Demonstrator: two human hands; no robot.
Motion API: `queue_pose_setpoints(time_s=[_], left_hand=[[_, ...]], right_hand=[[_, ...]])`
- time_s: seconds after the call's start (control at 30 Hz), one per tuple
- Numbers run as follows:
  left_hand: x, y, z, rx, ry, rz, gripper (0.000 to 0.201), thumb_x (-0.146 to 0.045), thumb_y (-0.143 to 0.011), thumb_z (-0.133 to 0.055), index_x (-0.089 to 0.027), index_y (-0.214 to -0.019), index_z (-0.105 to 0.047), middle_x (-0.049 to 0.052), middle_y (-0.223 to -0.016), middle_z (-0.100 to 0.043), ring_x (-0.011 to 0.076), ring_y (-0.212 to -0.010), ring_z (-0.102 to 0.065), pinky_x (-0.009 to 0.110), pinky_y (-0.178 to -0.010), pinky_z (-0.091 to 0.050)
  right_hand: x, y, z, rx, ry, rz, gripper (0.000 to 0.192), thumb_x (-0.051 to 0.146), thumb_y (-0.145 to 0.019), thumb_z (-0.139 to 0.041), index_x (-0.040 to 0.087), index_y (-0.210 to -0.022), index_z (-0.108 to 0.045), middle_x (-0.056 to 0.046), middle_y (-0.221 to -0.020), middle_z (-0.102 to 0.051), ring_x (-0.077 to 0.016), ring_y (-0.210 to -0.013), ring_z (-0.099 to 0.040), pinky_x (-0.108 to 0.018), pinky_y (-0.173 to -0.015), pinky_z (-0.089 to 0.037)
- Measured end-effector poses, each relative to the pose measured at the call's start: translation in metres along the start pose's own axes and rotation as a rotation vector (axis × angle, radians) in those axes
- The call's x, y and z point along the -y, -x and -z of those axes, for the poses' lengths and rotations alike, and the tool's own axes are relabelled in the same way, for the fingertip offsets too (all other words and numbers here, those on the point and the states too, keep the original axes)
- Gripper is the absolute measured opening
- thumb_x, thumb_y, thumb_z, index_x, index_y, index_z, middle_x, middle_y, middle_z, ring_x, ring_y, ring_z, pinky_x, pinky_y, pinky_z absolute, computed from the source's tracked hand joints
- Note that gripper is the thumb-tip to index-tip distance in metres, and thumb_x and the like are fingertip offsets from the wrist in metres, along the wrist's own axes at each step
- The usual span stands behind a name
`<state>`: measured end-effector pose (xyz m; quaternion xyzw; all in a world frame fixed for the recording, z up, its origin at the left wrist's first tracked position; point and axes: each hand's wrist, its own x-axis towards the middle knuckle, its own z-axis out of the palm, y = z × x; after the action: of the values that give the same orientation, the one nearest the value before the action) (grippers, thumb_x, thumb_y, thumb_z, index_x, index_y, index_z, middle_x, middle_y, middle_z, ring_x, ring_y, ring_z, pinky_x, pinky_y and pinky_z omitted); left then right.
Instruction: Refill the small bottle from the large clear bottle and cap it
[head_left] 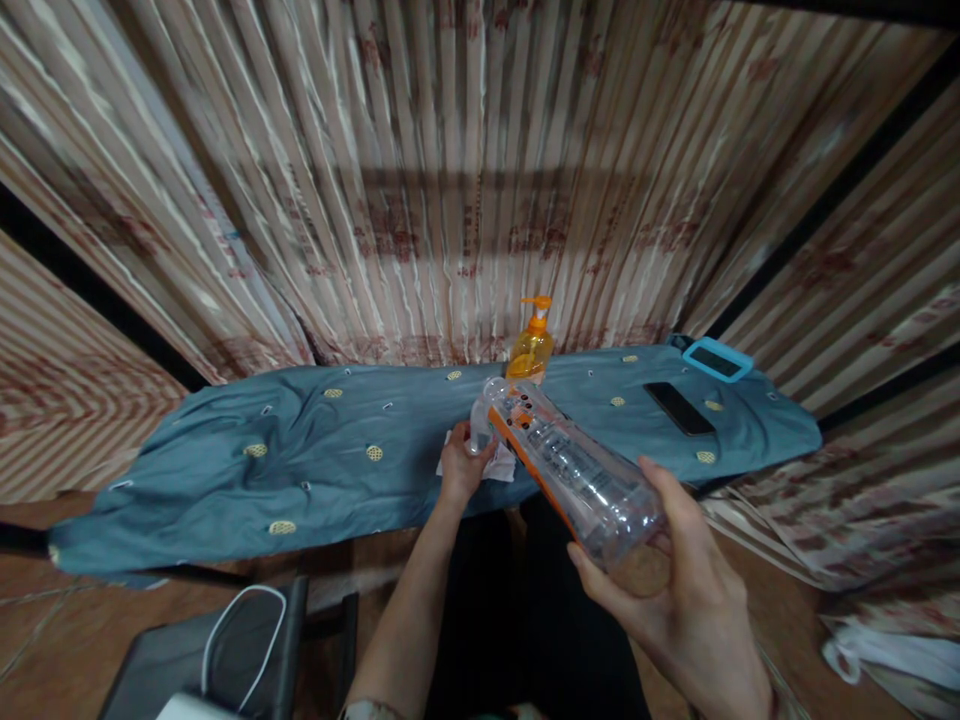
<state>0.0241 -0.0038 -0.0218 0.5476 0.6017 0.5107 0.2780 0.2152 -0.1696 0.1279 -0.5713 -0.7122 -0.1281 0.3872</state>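
Right hand at the lower right grips a clear bottle by its base, its long body slanting up-left to the left hand, whose fingers pinch a white cloth at its mouth.

right hand grips base of tilted clear bottle; left hand at its mouth, on white cloth. orange pump bottle and phone rest on blue-covered table.

An orange pump bottle, a black phone and a blue-cased device are lying on a teal cloth-covered table before striped curtains.
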Motion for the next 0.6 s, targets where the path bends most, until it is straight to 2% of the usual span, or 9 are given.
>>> queue_pose_setpoints(time_s=[0.27,0.6], left_hand=[[0.0059,-0.0014,-0.0021,-0.003,0.024,-0.004,0.037,-0.032,-0.065,-0.077,-0.020,-0.096,-0.060,0.004,-0.092,-0.069,0.0191,-0.084,-0.066,0.030,-0.078,-0.050],[-0.0022,0.0003,0.0006,-0.010,0.000,-0.008,0.033,-0.033,-0.067,-0.075,-0.019,-0.094,-0.061,0.005,-0.090,-0.070,0.0194,-0.083,-0.066,0.029,-0.076,-0.050]], right_hand=[[0.0003,0.0003,0.0002,0.005,0.001,-0.008,0.080,0.044,-0.078,-0.067,0.013,-0.143,-0.035,-0.016,-0.131,-0.057,-0.0278,-0.117,-0.060,-0.041,-0.094,-0.056],[0.0004,0.0004,0.0015,0.009,-0.006,-0.002,0.078,0.044,-0.079,-0.066,0.011,-0.142,-0.035,-0.016,-0.131,-0.058,-0.0273,-0.118,-0.059,-0.040,-0.095,-0.055]])
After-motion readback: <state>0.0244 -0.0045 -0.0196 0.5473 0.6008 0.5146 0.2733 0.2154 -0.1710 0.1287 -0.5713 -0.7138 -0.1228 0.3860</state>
